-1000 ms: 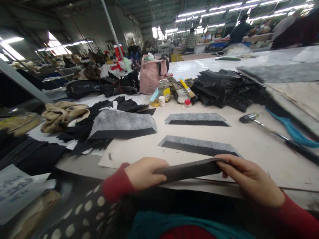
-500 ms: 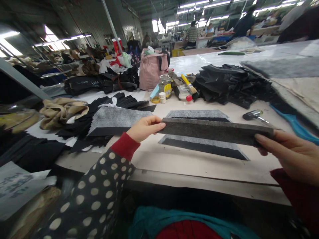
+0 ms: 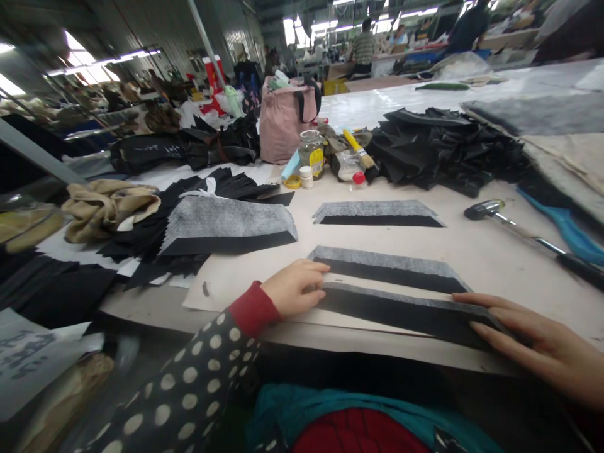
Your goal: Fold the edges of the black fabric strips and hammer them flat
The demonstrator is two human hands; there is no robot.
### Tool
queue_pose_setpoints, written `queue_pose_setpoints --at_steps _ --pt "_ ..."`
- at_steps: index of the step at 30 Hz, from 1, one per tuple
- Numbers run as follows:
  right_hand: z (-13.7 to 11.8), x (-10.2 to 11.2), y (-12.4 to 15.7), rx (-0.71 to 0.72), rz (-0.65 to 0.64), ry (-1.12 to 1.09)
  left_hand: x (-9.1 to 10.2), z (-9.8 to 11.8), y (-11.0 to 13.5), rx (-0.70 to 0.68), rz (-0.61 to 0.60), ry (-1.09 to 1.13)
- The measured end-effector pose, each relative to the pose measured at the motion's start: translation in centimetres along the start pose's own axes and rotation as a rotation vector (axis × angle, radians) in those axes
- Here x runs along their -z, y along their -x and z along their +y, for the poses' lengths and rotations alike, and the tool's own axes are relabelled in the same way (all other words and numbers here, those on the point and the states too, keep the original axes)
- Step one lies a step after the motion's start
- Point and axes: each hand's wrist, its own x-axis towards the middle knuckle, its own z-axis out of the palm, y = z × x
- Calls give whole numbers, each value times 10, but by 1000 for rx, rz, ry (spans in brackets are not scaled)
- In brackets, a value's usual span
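Note:
A long black fabric strip with a grey fuzzy upper edge lies low along the front of the table, between my hands. At its left end, my left hand has thumb and fingers closed on the corner, the fingertips reaching close to a second strip. My right hand grips the other end, thumb on the near side and fingers along the far edge. Farther back lies a similar pair of layered strips. To the left, a stack of grey-and-black pieces has jagged, fanned edges.
A hammer lies right, beside a blue strap. Behind are a glass jar, a yellow-handled brush, a pink bag and a heap of black pieces. A beige cloth sits left.
Both hands have lowered the strip from above the table toward its front edge, uncovering the strips behind. The strip has turned from its plain dark face to the grey-edged one.

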Motion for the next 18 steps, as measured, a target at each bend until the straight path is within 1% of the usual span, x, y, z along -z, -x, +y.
queue_pose_setpoints --at_steps 3,6,8,10,12,15,16,18 --pt "-2 0 -1 1 7 -2 3 -1 0 -8 -19 59" --pt "-2 -2 -1 -11 16 -3 5 0 4 -2 -23 148" --pt "-2 -3 -1 -24 11 -10 7 2 8 5 7 192" --pt "-5 -2 0 -35 22 -35 10 4 10 37 72 206" --pt "-10 2 -1 -53 94 -77 14 5 8 144 146 239" --pt "-20 13 -6 -86 249 -106 23 0 1 337 207 402" --pt "-24 17 -9 -97 277 -94 26 -3 -2 376 212 466" --pt "-30 23 -18 -115 287 -53 30 -11 -8 410 206 549"
